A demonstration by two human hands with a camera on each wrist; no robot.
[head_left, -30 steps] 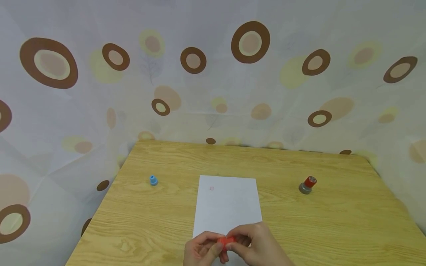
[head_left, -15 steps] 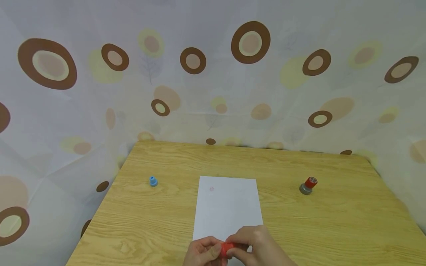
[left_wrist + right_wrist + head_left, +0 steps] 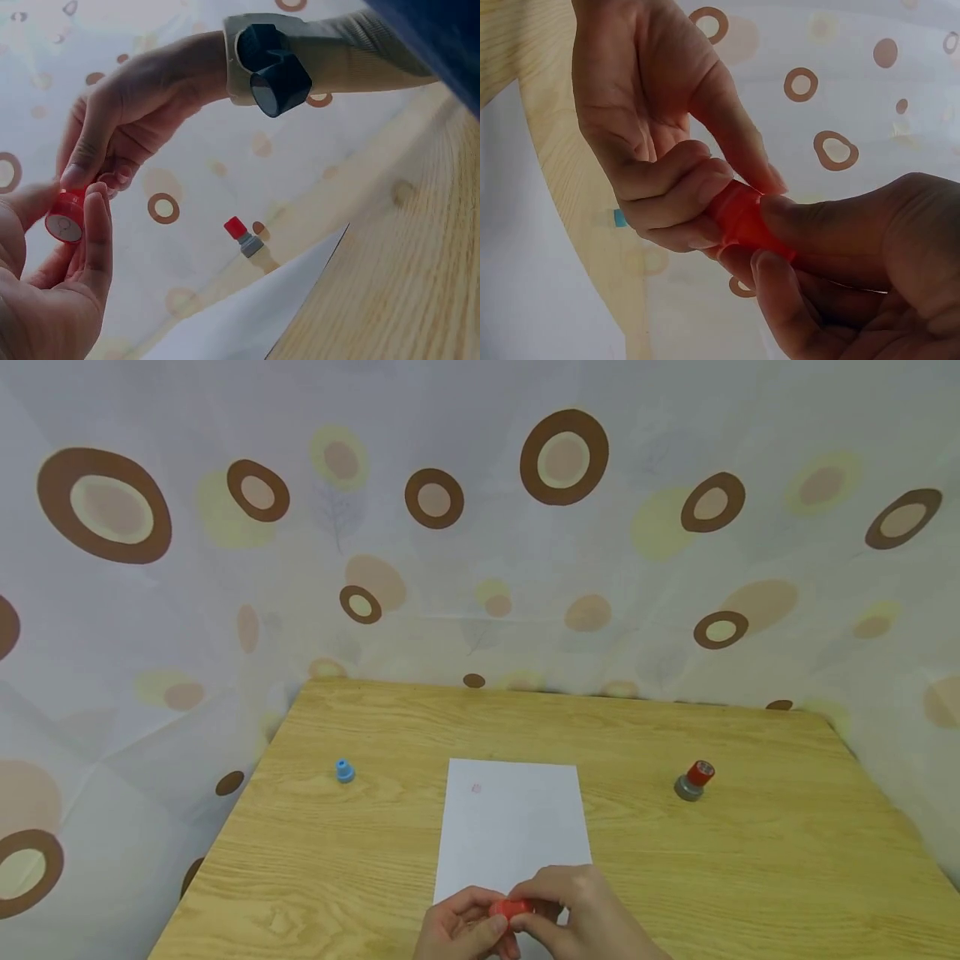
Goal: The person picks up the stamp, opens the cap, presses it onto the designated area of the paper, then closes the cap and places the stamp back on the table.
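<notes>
One red piece point(image 3: 511, 908), one blue piece point(image 3: 344, 771) far left, one red-and-grey piece point(image 3: 692, 781) far right and one white sheet point(image 3: 513, 827) are seen. The red piece is pinched above the sheet's near part by the left hand point(image 3: 461, 927) and right hand point(image 3: 579, 910), held together, fingers bent. The sheet's left, right and far edges are bordered by open table point(image 3: 337, 877).

Red piece point(image 3: 742, 217), brown-ringed whitish backdrop point(image 3: 487, 547)
</notes>
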